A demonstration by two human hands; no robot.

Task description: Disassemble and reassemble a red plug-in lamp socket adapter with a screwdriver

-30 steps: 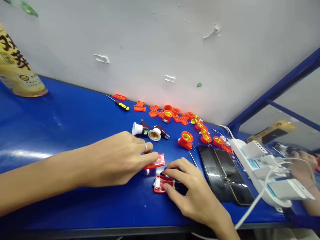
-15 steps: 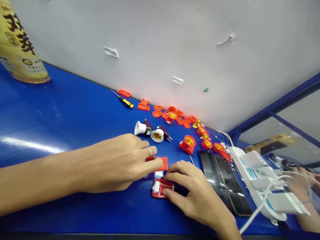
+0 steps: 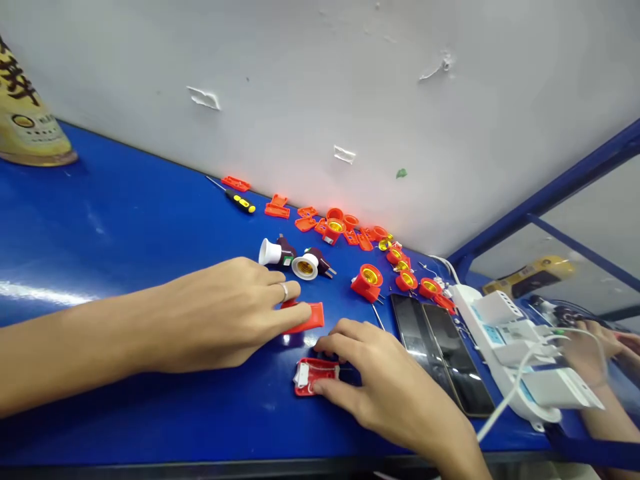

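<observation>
Head view: left hand [image 3: 225, 313], fingers pressed together, lays its fingertips on a red plastic cover [image 3: 314, 317]. Right hand [image 3: 385, 380], curled, is nearer the red housing [image 3: 313, 377], which lies long axis crosswise toward the front edge of the desk [image 3: 125, 227]; any grip cannot be told.

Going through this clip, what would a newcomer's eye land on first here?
The two bare hands at the centre stand out first: the ringed left hand lies against an orange-red plastic cover, and the right hand sits over a red plastic housing nearer the front edge. Beyond them, orange-red lamp holders with brass-coloured sockets trail along the back of a glossy blue table, with a white power strip at the right.
</observation>
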